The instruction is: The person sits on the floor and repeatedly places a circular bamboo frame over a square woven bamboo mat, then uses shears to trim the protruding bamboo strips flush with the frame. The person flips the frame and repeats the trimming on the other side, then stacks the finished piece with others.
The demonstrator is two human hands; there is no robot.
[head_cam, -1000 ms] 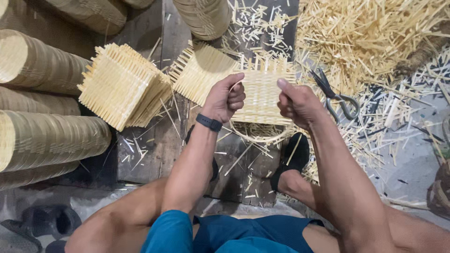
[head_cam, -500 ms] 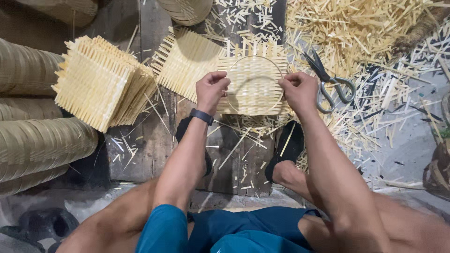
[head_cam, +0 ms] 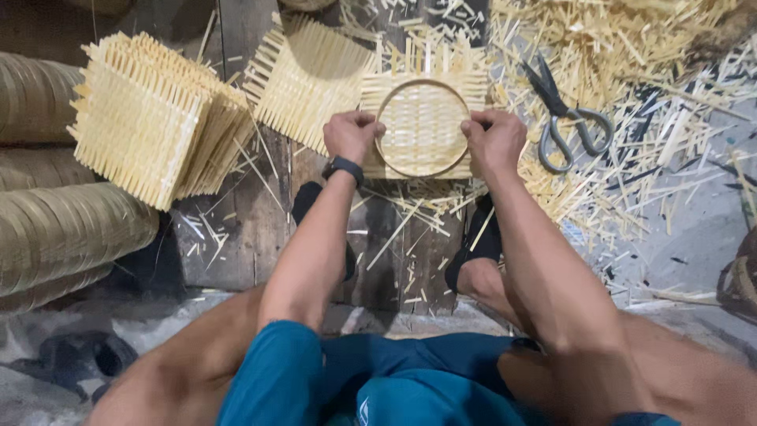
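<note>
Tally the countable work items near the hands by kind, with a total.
Square woven bamboo mat with round hoop, held by left hand and right hand: 1
Loose square woven mat: 1
Stack of woven mats: 1
Grey metal scissors: 1
Total: 4

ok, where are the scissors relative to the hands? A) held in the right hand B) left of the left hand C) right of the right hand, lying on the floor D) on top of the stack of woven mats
C: the scissors lie on the strip-littered floor just right of the right hand, which, like the left hand, grips the round hoop on the woven mat.
</note>
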